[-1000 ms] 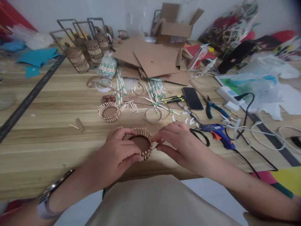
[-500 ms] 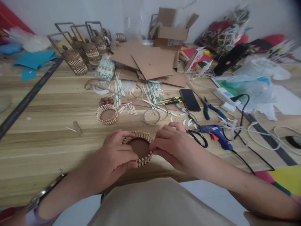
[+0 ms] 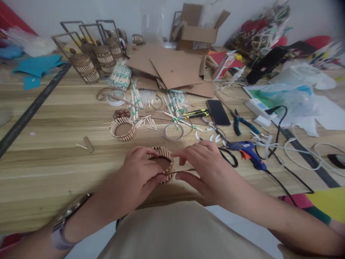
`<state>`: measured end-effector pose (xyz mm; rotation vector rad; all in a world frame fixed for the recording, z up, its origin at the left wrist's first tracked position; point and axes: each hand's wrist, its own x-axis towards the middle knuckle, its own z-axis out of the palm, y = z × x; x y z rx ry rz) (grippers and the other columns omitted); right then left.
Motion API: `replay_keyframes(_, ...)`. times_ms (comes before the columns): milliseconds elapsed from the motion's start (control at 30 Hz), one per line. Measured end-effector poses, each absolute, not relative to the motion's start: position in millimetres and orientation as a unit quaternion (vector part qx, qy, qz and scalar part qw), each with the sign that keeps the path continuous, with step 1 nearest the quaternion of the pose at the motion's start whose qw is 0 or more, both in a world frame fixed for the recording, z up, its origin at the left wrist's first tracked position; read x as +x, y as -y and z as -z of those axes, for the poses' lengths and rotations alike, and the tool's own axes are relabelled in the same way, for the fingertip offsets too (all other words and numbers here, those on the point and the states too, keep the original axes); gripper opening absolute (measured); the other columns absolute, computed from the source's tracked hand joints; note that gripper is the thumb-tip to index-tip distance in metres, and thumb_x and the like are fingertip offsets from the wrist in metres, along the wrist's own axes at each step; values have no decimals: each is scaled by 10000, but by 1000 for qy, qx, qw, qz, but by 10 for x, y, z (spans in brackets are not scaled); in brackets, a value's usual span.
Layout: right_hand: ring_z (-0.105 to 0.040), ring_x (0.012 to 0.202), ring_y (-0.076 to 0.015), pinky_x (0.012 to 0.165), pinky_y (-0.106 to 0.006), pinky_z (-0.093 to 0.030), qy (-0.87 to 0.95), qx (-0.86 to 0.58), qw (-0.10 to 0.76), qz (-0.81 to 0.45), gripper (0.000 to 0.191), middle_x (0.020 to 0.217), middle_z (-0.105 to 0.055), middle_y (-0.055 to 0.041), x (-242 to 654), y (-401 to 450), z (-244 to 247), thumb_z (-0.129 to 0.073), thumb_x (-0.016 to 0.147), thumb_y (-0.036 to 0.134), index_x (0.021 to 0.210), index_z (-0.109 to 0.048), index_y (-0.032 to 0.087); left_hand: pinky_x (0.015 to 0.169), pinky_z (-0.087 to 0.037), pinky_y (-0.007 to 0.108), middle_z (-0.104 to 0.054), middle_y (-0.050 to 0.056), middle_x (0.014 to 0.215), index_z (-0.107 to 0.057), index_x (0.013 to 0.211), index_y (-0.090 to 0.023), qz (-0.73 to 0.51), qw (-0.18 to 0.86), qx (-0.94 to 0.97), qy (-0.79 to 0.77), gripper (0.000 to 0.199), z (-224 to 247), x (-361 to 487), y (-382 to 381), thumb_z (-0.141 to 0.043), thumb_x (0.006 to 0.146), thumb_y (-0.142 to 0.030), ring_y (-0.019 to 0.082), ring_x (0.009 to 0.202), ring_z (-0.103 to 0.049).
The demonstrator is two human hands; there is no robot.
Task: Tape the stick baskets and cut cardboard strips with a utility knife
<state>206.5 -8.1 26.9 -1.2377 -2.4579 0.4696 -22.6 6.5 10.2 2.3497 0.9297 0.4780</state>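
Stick ring [image 3: 165,153] sits left of glue gun [image 3: 249,154]. Left hand [image 3: 140,169] pinches ring; right hand [image 3: 206,166] half open around thin strip [image 3: 186,171], grip unclear. Best: hold ring still, keep strip snug, press gently.

Pale wall [image 3: 124,14] behind; striped wooden table [image 3: 54,122]; dim, even light.

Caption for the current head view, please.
Left hand grips a stick-walled ring; right hand beside it, glue gun further right.
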Motion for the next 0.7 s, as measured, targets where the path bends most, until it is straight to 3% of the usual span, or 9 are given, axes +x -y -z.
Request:
replay_keyframes(133,-654,844,-192,867,-369,-353,857,-441,182,-195,77,886,-732,-15,2159,96,-296,-606,967,170,1027,-632,209,1074,-425,475,-755,27,1017,-728,876,-243,-150,307,875,-343,252,-142,-293,-83,-527,1026,-268,267,1216,-559)
replay_keyframes(300,-662,876,-178,880,-357,-342,851,-432,169,-248,147,906,-741,-8,2159,44,-293,-641,945,142,1069,-667,215,1068,-393,482,-747,33,1135,-710,881,-236,-141,307,888,-310,224,-137,-308,-47,-538,1025,-243,288,1282,-508)
replay_keyframes(400,-650,857,-169,881,-353,-332,860,-411,154,-260,153,914,-733,-18,2155,6,-277,-637,949,142,1074,-691,213,1077,-355,485,-755,13,1031,-692,891,-236,-143,306,897,-286,169,-116,-312,-26,-573,1011,-231,290,1292,-485)
replay_keyframes(567,-608,814,-158,873,-360,-313,871,-389,144,-262,137,850,-694,-22,2153,1,-274,-583,980,165,939,-709,203,1085,-344,474,-726,13,878,-647,816,-213,-142,299,903,-273,239,-130,-344,-39,-544,1028,-253,291,1265,-491)
replay_keyframes(700,-590,808,-159,875,-366,-313,875,-386,143,-254,158,844,-676,-24,2104,30,-269,-555,979,151,935,-701,193,1098,-348,502,-742,39,1024,-710,1018,-242,-127,282,904,-296,174,-142,-326,-59,-554,1022,-318,316,1283,-481)
